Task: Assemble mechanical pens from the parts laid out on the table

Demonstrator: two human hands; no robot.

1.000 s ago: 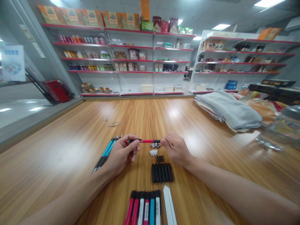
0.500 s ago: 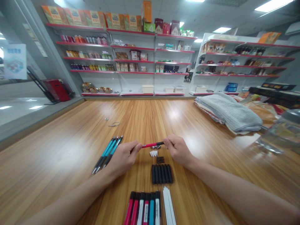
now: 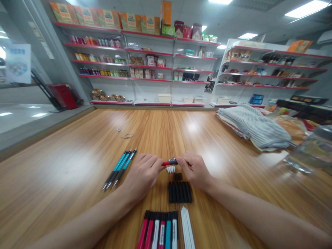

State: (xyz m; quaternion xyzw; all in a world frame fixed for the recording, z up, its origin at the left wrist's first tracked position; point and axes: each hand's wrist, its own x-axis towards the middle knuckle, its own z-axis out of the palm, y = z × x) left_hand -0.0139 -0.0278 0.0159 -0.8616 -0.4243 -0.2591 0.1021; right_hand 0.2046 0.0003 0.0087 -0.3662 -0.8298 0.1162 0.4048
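Observation:
Between my two hands lies a red pen barrel (image 3: 165, 163) with a black grip (image 3: 173, 162) at its right end. My left hand (image 3: 145, 173) is closed around the red part and hides much of it. The fingers of my right hand (image 3: 193, 169) pinch the end of the black grip. Just below the pen are small silver tips, partly hidden, then small white pieces (image 3: 171, 169) and a cluster of small dark pieces (image 3: 177, 176). Closer to me is a row of black grips (image 3: 180, 192). Left of my left hand lie 3 blue pens (image 3: 119, 169) with black grips.
Red, white and blue pen barrels (image 3: 158, 230) lie at the near edge, beside thin white refills (image 3: 187, 228). A ring-shaped wire (image 3: 127, 136) sits far left. Folded striped cloth (image 3: 255, 124) and a clear container (image 3: 310, 152) stand on the right. Stocked shelves (image 3: 147, 65) line the back.
My left hand has shifted right along the red barrel toward my right hand, covering more of it. My right hand keeps its pinch on the black grip.

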